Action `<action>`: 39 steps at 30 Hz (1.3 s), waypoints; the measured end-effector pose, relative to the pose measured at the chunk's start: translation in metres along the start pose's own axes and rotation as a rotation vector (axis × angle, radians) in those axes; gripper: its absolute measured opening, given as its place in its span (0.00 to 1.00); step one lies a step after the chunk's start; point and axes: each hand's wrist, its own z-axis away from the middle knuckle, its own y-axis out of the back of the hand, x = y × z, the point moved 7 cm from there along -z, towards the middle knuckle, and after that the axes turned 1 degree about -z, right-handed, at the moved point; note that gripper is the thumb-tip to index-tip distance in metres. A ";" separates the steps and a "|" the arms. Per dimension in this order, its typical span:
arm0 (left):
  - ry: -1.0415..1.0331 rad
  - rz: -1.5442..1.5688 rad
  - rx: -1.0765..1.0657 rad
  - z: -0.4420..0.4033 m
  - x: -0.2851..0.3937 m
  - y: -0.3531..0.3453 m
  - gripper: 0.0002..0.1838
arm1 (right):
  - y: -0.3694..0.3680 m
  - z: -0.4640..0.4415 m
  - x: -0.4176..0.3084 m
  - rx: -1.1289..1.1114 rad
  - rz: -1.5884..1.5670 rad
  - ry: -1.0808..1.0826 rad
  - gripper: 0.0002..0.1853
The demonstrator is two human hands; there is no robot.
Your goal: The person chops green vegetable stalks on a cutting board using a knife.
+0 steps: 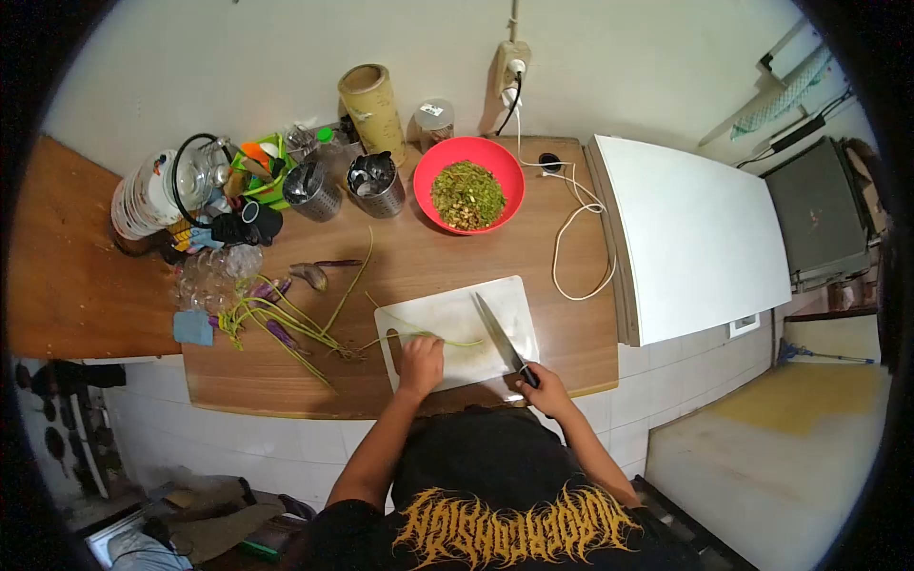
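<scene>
My right hand (545,388) is closed round the black handle of a kitchen knife (497,329). The blade lies over the right part of a white cutting board (462,303), its tip pointing away from me. On the board's left part, my left hand (422,364) has its fingers closed on a thin green stem (464,343), which reaches out rightward toward the blade. Left of the board lies a loose bunch of long green stems (303,328) with roots. Purple eggplants (278,333) lie among them. Behind the board, a red bowl (517,181) holds chopped green pieces.
Metal utensil holders (314,195), a yellow cylinder (369,100) and a lidded jar (435,122) stand along the wall. A white cable (568,233) loops over the table's right side beside a white appliance (695,238). Plastic bottles (205,281) and a blue sponge (193,327) lie left.
</scene>
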 end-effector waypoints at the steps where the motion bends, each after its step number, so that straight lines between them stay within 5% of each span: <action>1: -0.040 -0.015 0.016 0.005 -0.004 0.003 0.19 | -0.006 -0.003 -0.010 -0.015 0.004 -0.024 0.21; 2: -0.084 -0.031 0.028 0.011 -0.011 0.007 0.20 | -0.016 -0.006 -0.016 -0.041 -0.015 -0.029 0.21; 3: -0.095 0.029 0.027 -0.004 0.073 -0.042 0.20 | 0.071 0.017 0.022 -0.023 0.032 -0.065 0.21; 5: -0.118 -0.076 0.145 0.004 0.064 -0.037 0.21 | 0.066 0.009 0.020 -0.064 0.015 0.038 0.18; 7: -0.084 -0.116 0.060 0.013 0.052 -0.031 0.24 | 0.058 0.002 0.023 -0.146 -0.020 -0.022 0.18; 12: -0.014 -0.184 0.069 0.022 0.064 -0.047 0.28 | 0.092 0.001 0.025 -0.106 0.045 0.212 0.20; 21: 0.053 -0.182 -0.088 0.008 0.060 -0.042 0.28 | 0.052 -0.016 0.011 -0.261 0.151 0.081 0.14; 25: -0.027 -0.168 0.048 0.013 0.056 -0.037 0.27 | 0.030 -0.012 -0.016 -0.339 0.244 0.080 0.16; 26: -0.062 -0.119 0.120 0.014 0.056 -0.029 0.26 | 0.025 -0.008 -0.021 -0.366 0.153 -0.061 0.18; 28: -0.089 -0.060 0.190 0.023 0.049 -0.014 0.24 | 0.008 -0.007 -0.015 -0.318 0.216 0.067 0.19; 35: 0.256 0.145 0.344 0.014 -0.038 0.010 0.09 | -0.003 0.012 -0.058 -0.271 0.389 0.011 0.23; 39: 0.500 0.360 0.300 0.005 -0.073 0.001 0.19 | -0.011 0.016 -0.086 -0.236 0.423 -0.002 0.19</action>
